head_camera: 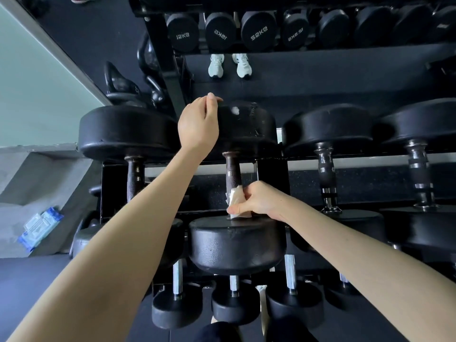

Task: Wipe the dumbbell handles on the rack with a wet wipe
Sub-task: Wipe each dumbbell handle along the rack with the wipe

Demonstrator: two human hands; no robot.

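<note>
A large black dumbbell [237,243] lies across the rack's top tier, its dark knurled handle [233,171] running away from me. My right hand [259,199] is closed around the near end of that handle with a crumpled white wet wipe [235,201] pressed against the metal. My left hand [198,124] rests on the far head [249,124] of the same dumbbell, fingers curled over its top edge. Neighbouring dumbbells have handles to the left [134,176] and to the right [327,171].
A blue wet-wipe packet [40,228] lies on a grey ledge at the left. Smaller dumbbells [234,302] fill the lower tier. A mirror behind the rack reflects more dumbbells [257,30], white shoes [229,65] and kettlebells [123,82].
</note>
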